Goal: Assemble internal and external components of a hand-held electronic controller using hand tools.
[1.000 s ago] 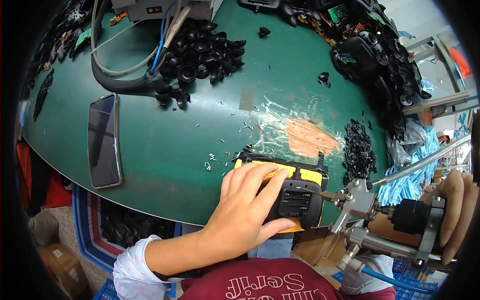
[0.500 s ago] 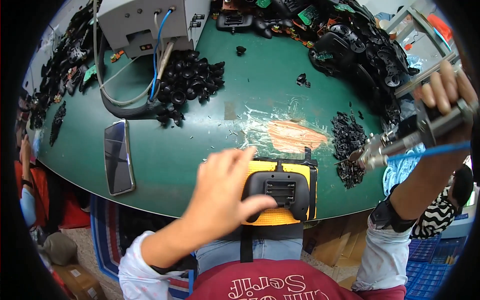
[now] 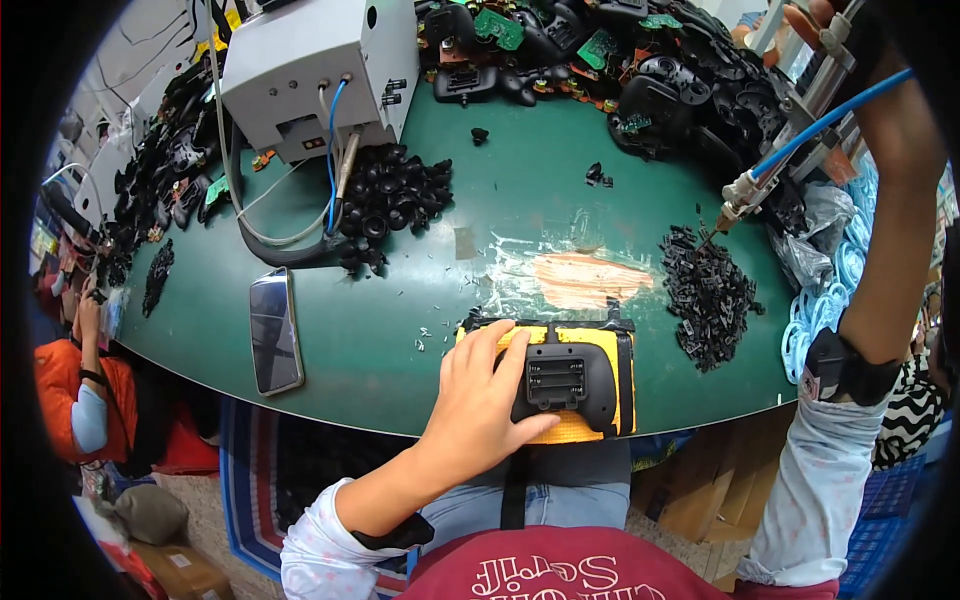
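My left hand [image 3: 478,405] presses on the left side of a black controller shell [image 3: 565,384], which lies back side up on a yellow jig [image 3: 585,345] at the near edge of the green table [image 3: 370,340]. My right hand [image 3: 812,18] is raised at the upper right and grips a hanging pneumatic screwdriver [image 3: 790,125] with a blue air hose [image 3: 835,115]. The screwdriver's tip points down over a heap of small black parts [image 3: 708,292].
A smartphone [image 3: 275,330] lies on the left. Behind it stand a grey control box [image 3: 310,70] with cables and a pile of black rubber caps [image 3: 392,198]. Black shells and green circuit boards [image 3: 640,70] fill the far side. Another person in orange [image 3: 75,385] sits left.
My right hand has lifted the screwdriver from low at the right to high over the table. My left hand stayed on the controller shell.
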The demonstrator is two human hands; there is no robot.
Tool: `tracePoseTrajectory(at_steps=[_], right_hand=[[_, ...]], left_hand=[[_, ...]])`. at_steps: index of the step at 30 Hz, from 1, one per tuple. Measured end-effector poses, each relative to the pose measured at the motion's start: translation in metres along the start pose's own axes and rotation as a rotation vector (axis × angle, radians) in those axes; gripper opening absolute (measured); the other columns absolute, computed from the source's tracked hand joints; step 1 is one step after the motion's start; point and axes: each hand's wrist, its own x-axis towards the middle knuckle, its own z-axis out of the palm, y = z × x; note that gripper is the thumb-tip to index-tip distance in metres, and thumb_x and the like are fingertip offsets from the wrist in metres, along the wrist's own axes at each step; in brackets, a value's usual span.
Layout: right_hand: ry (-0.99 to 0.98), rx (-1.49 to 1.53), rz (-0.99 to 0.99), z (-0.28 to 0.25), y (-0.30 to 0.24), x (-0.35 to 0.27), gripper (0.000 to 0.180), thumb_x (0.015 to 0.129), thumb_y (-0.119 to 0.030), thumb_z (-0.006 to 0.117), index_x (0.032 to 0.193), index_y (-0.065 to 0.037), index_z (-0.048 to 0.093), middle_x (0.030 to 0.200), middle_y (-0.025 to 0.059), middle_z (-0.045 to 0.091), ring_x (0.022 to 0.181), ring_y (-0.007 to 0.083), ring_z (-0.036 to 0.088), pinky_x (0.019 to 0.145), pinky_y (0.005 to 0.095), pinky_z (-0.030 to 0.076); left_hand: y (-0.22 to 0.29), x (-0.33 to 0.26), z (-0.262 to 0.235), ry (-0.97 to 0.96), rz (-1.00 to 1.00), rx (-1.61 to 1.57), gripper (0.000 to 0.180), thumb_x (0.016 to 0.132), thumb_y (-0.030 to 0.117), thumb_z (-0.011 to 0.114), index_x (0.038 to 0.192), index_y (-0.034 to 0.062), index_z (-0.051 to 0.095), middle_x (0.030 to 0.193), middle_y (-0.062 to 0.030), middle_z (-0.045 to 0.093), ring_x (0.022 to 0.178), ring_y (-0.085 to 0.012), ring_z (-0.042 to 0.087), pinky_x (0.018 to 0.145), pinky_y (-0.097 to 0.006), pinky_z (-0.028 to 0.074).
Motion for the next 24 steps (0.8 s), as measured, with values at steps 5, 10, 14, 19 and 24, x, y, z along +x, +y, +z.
tracePoseTrajectory(at_steps=[5, 10, 14, 19, 24], right_hand=[[-0.254, 0.292, 0.006, 0.072, 0.109, 0.022, 0.049, 0.098, -0.043, 0.050, 0.126, -0.003, 0.057, 0.103, 0.0143, 0.064, 0.089, 0.0221, 0.063, 0.080, 0.0370, 0.051], [-0.483, 0.449, 0.037, 0.262, 0.060, 0.006, 0.049, 0.098, -0.045, 0.048, 0.129, -0.007, 0.056, 0.100, 0.0124, 0.063, 0.087, 0.0212, 0.062, 0.081, 0.0393, 0.049], [-0.671, 0.544, 0.078, 0.450, -0.004, 0.003, 0.049, 0.099, -0.046, 0.046, 0.132, -0.010, 0.055, 0.097, 0.0108, 0.062, 0.084, 0.0206, 0.060, 0.082, 0.0412, 0.047], [-0.892, 0.683, 0.136, 0.598, -0.041, 0.011, 0.050, 0.100, -0.048, 0.044, 0.135, -0.014, 0.054, 0.094, 0.0088, 0.061, 0.082, 0.0198, 0.059, 0.083, 0.0435, 0.045], [-0.876, 0.993, -0.176, 0.647, -0.020, -0.026, 0.057, 0.099, -0.052, 0.043, 0.146, -0.020, 0.042, 0.094, 0.0057, 0.060, 0.081, 0.0191, 0.059, 0.080, 0.0396, 0.044]], left_hand=[[0.022, 0.015, -0.013, -0.043, -0.049, 0.015, 0.085, 0.066, 0.024, 0.087, 0.137, 0.0015, 0.045, 0.142, -0.0211, 0.039, 0.131, -0.0407, 0.039, 0.109, -0.050, 0.030], [0.020, 0.015, -0.024, 0.057, -0.096, 0.020, 0.069, 0.068, 0.015, 0.084, 0.128, 0.0011, 0.055, 0.138, -0.0210, 0.046, 0.126, -0.0400, 0.046, 0.105, -0.046, 0.037], [0.017, 0.008, -0.026, 0.071, -0.027, -0.033, 0.060, 0.068, 0.013, 0.083, 0.123, 0.0022, 0.061, 0.137, -0.0214, 0.048, 0.123, -0.0396, 0.049, 0.103, -0.045, 0.040], [0.024, 0.015, 0.000, -0.023, 0.051, -0.028, 0.054, 0.070, 0.017, 0.080, 0.122, 0.0193, 0.065, 0.138, -0.0194, 0.046, 0.127, -0.0391, 0.044, 0.103, -0.051, 0.034], [0.017, 0.014, 0.014, -0.041, 0.082, 0.022, 0.048, 0.073, 0.006, 0.072, 0.117, 0.0240, 0.069, 0.137, -0.0179, 0.047, 0.125, -0.0375, 0.046, 0.099, -0.048, 0.037]])
